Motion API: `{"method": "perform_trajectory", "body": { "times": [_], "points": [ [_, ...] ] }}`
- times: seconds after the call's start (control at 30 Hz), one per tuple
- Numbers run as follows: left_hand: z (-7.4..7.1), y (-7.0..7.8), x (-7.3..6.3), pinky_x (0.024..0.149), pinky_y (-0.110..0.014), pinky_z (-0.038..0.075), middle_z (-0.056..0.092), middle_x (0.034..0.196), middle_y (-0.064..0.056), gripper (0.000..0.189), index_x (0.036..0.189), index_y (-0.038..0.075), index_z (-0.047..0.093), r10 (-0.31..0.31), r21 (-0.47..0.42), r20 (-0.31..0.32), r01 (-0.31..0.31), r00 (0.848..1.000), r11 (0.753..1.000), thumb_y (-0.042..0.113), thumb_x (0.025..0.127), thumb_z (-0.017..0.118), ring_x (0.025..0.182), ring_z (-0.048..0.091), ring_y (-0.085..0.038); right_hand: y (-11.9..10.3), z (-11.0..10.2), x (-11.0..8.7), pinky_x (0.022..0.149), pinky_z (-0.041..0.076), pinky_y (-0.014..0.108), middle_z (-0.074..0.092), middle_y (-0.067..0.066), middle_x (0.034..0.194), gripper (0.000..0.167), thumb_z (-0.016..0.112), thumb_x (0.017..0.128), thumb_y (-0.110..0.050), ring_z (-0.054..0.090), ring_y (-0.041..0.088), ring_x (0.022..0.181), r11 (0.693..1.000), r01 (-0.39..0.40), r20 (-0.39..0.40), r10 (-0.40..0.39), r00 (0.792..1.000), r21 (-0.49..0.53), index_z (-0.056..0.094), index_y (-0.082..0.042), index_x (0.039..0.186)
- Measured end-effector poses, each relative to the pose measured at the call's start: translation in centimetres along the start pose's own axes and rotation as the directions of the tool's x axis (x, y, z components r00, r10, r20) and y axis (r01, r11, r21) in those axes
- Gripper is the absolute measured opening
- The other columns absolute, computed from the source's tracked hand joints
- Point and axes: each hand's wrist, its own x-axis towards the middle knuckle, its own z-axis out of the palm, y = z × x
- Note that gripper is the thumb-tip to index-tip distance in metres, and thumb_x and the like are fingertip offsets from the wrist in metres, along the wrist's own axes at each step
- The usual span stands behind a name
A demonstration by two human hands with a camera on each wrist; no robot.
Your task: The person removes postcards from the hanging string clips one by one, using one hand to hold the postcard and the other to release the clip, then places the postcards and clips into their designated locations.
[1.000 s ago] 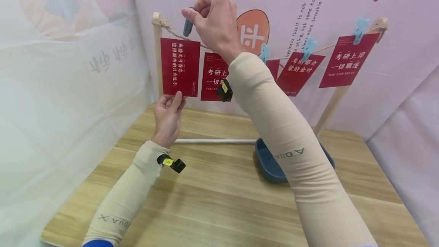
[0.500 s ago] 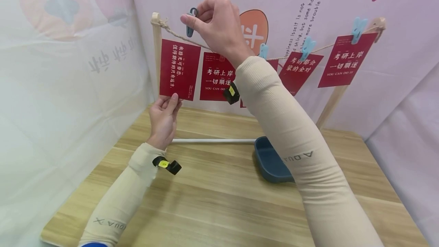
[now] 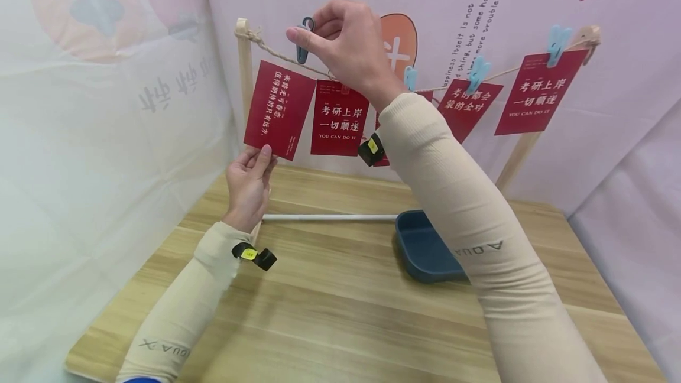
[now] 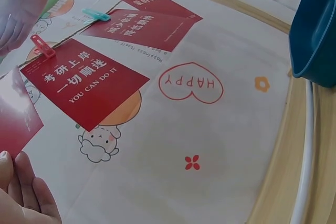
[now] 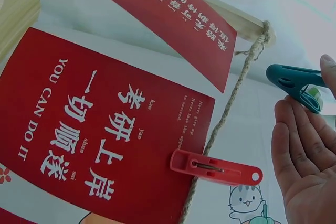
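Your right hand (image 3: 348, 46) pinches the teal plastic clothespin (image 3: 304, 40) off the twine line (image 3: 282, 55); left hand (image 3: 249, 179) pinches the leftmost red paper card (image 3: 280, 109), now unclipped; approx. 4 cards remain pegged.

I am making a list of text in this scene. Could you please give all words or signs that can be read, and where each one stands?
"YOU CAN DO IT": second red card, under large Chinese characters.
"YOU CAN DO IT": far right card.
"HAPPY": heart on the backdrop.
"AQUA X": left sleeve; "AQUA" shows on right sleeve.
Small print on the tilted card in the left hand: too small.
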Motion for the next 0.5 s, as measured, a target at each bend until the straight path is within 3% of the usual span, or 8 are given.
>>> {"method": "perform_trajectory", "body": {
  "times": [0.37, 0.5],
  "points": [
    [-0.7, 0.2, 0.2, 0.086, -0.021, 0.063, 0.078, 0.087, 0.000, 0.010, 0.096, 0.008, 0.073, -0.001, -0.009, -0.004, 0.001, 1.000, 1.000, 0.003, 0.101, 0.066, 0.078, 0.069, -0.010, 1.2, -1.2, -1.1, 0.089, 0.057, 0.018, 0.078, 0.006, 0.109, 0.043, 0.083, 0.091, -0.042, 0.072, 0.009, 0.097, 0.999, 0.035, -0.007, -0.035, 0.999, 0.004, 0.073, -0.007, 0.114],
    [-1.0, 0.4, 0.1, 0.088, -0.021, 0.062, 0.078, 0.090, 0.002, 0.010, 0.098, 0.010, 0.074, 0.014, 0.042, 0.011, -0.014, 1.000, 0.999, 0.005, 0.102, 0.066, 0.081, 0.068, -0.008, 1.9, -1.7, -1.5, 0.089, 0.057, 0.019, 0.078, 0.008, 0.109, 0.043, 0.083, 0.092, -0.040, 0.072, 0.011, 0.096, 0.999, 0.028, -0.015, -0.028, 0.999, 0.020, 0.073, -0.006, 0.115]
  ]
}}
